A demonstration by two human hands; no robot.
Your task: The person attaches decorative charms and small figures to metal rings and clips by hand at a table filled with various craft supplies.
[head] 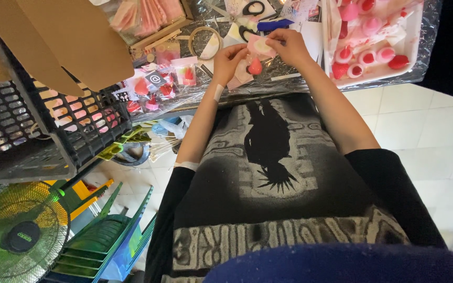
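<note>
Both hands, left hand (228, 60) and right hand (288, 46), are pinching a small clear packet (258, 51) above the worktop (289, 78); a red strawberry-shaped piece (255, 67) is hanging below, long axis upright, tip pointing up.

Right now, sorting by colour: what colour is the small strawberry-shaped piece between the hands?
Red strawberry-shaped piece, head view.
</note>
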